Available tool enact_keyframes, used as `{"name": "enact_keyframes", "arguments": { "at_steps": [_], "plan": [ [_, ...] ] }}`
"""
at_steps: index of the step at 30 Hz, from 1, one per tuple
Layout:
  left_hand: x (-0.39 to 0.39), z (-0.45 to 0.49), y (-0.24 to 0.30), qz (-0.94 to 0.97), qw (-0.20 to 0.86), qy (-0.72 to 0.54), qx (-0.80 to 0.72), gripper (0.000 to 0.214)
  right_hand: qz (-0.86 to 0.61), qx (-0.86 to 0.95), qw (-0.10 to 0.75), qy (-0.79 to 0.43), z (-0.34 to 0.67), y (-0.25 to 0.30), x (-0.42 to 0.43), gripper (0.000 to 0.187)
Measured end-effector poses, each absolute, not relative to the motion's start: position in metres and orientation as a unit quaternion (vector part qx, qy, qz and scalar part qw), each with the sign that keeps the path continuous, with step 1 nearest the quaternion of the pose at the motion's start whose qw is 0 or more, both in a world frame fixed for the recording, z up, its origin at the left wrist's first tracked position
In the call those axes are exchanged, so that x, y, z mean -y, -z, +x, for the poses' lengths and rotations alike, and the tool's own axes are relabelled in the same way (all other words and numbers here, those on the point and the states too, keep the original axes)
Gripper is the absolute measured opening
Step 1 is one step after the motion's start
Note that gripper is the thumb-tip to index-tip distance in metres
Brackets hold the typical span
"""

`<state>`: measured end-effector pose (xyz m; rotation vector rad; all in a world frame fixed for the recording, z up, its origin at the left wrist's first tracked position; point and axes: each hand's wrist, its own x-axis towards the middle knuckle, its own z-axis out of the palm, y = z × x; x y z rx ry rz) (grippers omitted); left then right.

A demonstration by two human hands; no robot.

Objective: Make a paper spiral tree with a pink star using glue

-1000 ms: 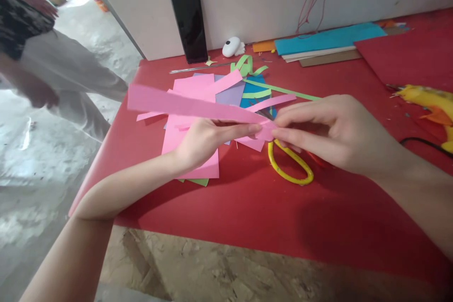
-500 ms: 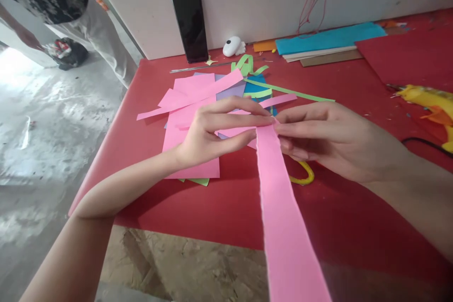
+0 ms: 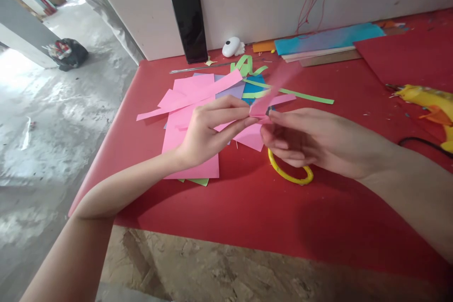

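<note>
My left hand [image 3: 212,130] and my right hand [image 3: 304,139] meet above the red table [image 3: 247,207], both pinching the near end of a long pink paper strip [image 3: 274,87]. The strip is smeared by motion and points away from me, up and to the right. Under my hands lies a heap of pink, purple, blue and green paper [image 3: 198,104]. Yellow-handled scissors [image 3: 290,174] lie on the table just below my right hand, their blades hidden.
A black phone [image 3: 188,21] leans on the white wall beside a small white object [image 3: 231,47]. Blue, white and brown sheets [image 3: 329,45] lie at the back. A yellow glue gun [image 3: 430,101] with a black cord sits at the right edge. Floor lies left of the table.
The pink strip has swung from hanging toward me to pointing away, up and right. The person who stood at the upper left has left the view.
</note>
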<state>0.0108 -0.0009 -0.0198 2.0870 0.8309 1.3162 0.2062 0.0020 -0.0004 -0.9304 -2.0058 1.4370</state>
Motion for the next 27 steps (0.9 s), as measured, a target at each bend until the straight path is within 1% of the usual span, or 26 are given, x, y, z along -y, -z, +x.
{"name": "enact_keyframes", "arguments": {
  "at_steps": [1,3,6,9,12,16,19,22,24,27],
  "plan": [
    [0.002,0.012,0.017,0.762,0.293,-0.480,-0.321,0.016,-0.351,0.721,0.242,-0.546,0.207,0.001,-0.002,0.047],
    [0.006,0.015,0.013,0.743,0.347,-0.459,-0.342,0.021,-0.368,0.686,0.242,-0.579,0.208,0.001,-0.002,0.049],
    [0.011,0.018,0.008,0.723,0.406,-0.439,-0.347,0.026,-0.369,0.719,0.282,-0.518,0.210,-0.001,0.000,0.045],
    [0.014,0.018,0.008,0.704,0.446,-0.433,-0.344,0.024,-0.361,0.756,0.297,-0.459,0.210,-0.007,0.003,0.040],
    [0.015,0.017,0.011,0.679,0.481,-0.435,-0.344,0.021,-0.367,0.762,0.310,-0.434,0.210,-0.010,0.005,0.037],
    [0.015,0.016,0.017,0.643,0.529,-0.434,-0.343,0.022,-0.373,0.735,0.339,-0.454,0.209,-0.010,0.006,0.039],
    [0.018,0.017,0.019,0.610,0.557,-0.436,-0.356,0.024,-0.365,0.708,0.361,-0.484,0.208,-0.007,0.007,0.036],
    [0.020,0.018,0.018,0.586,0.577,-0.445,-0.356,0.020,-0.359,0.698,0.384,-0.487,0.206,-0.005,0.007,0.033],
    [0.019,0.019,0.017,0.567,0.590,-0.450,-0.357,0.015,-0.369,0.709,0.391,-0.456,0.205,-0.005,0.008,0.033],
    [0.014,0.019,0.017,0.525,0.615,-0.460,-0.367,0.011,-0.393,0.752,0.381,-0.368,0.204,-0.006,0.010,0.034]
  ]
}}
